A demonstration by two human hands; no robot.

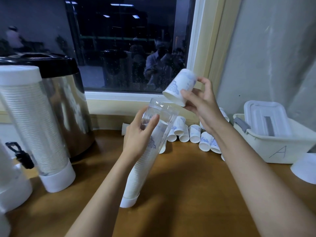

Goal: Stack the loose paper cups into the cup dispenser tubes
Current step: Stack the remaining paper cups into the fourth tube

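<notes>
My left hand grips a clear dispenser tube, tilted, its white base resting on the wooden counter. A tall stack of white paper cups fills most of the tube. My right hand holds one paper cup with a blue print upside down, just above and right of the tube's open mouth. Several loose paper cups lie on their sides behind my arms, by the window sill.
A full capped dispenser tube stands at left before a steel hot-water urn. More white tube parts sit at the left edge. A cream bin marked "A" with a plastic box inside is at right; a white cap lies beside it.
</notes>
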